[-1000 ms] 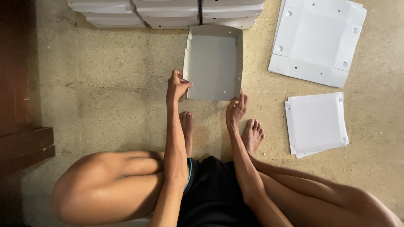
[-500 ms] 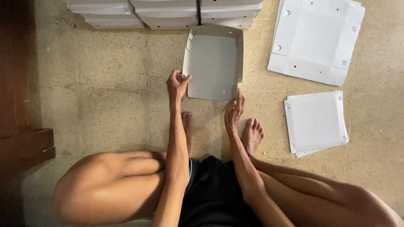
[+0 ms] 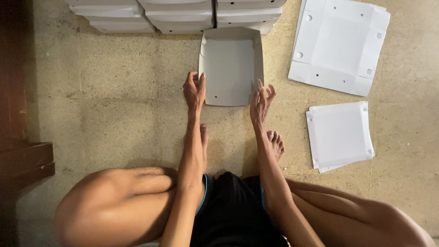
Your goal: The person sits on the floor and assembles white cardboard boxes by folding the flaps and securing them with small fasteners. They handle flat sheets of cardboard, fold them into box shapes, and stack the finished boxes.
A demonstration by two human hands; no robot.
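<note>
Both hands have drawn back slightly from the folded white cardboard tray [image 3: 232, 66] since a second ago. Left hand [image 3: 194, 89]: fingers loosely curled, just beside the tray's near left corner. Right hand [image 3: 260, 100]: fingers spread, empty, at the near right corner. Tray lies just beyond the fingertips on the speckled floor [image 3: 114, 91].

The person wears black shorts [image 3: 231, 206] with a thin blue trim along the edges at both sides. Both arms are bare, with no sleeves, watch or rings showing. The left hand [image 3: 194, 89] and right hand [image 3: 260, 103] are ungloved. The legs are bare from thigh down, and both feet [image 3: 275, 142] are unshod, toes visible.
</note>
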